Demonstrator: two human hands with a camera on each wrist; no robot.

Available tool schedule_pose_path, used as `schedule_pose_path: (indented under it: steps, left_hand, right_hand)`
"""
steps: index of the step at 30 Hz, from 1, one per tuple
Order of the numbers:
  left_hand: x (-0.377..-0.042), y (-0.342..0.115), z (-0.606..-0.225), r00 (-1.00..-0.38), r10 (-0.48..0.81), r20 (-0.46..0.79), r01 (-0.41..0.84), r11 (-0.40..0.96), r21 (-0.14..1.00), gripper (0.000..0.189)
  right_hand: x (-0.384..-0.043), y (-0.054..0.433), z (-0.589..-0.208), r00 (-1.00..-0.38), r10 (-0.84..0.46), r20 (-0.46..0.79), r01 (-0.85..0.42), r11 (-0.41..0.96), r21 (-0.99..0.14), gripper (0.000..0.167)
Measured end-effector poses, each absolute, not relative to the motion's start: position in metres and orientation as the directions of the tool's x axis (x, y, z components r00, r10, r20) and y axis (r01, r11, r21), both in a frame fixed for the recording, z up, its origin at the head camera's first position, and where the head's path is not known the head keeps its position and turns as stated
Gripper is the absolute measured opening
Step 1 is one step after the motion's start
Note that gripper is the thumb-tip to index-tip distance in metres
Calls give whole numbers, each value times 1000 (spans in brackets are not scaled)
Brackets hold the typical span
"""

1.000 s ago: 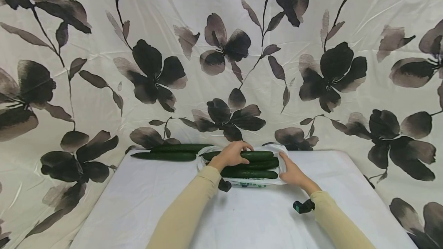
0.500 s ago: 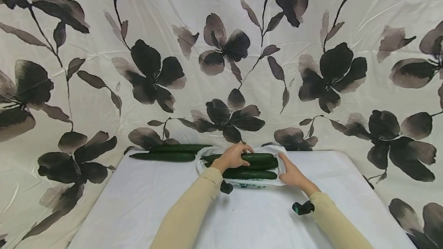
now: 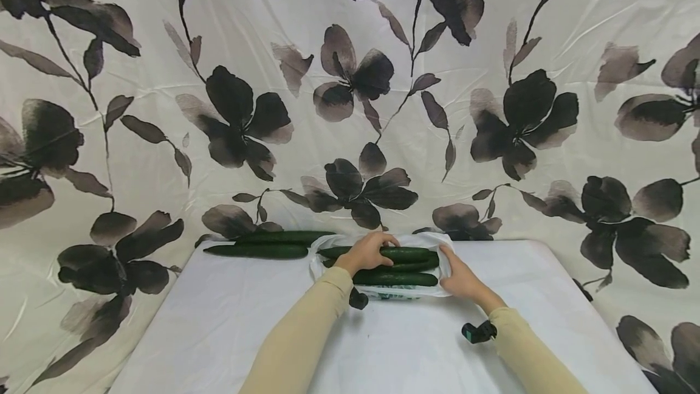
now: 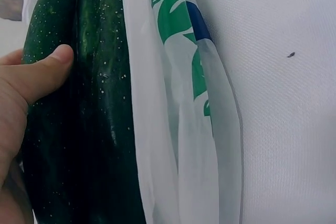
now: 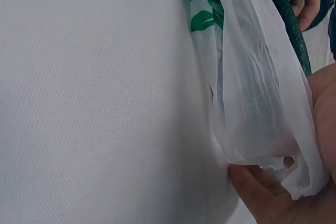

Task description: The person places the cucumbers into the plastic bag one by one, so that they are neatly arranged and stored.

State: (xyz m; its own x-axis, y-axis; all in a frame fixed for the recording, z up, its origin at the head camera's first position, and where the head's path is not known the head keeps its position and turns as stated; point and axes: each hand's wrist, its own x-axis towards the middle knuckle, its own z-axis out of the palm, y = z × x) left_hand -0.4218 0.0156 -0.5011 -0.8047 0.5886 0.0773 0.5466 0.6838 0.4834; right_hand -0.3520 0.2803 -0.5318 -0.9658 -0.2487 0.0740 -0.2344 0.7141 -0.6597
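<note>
Your left hand [image 3: 369,252] grips the rear cucumber [image 3: 411,254], your right hand [image 3: 462,277] holds the bag [image 3: 394,292]

You have the rear cucumber between thumb and fingers, lying inside the open white bag. Your other hand holds the bag's right end, though the plastic partly hides the fingers, so their exact placing is hard to tell. The front cucumber [image 3: 401,279] lies along the bag's near edge. Two more cucumbers [image 3: 257,251] lie to its left on the white table [image 3: 383,351]
</note>
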Motion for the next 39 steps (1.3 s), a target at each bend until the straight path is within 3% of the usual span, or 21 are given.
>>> schedule_pose_path:
  steps: [19, 39]
  left_hand:
    - [-422, 1, -499, -826, 561, 52, 487, 664, 568, 36]
    - [-391, -58, -490, -821, 524, 228, 552, 625, 552, 28]
  right_hand:
    - [-351, 280, -533, -964, -250, 89, -245, 709, -662, 88]
    - [-348, 279, -534, -962, -259, 88, -251, 706, -662, 87]
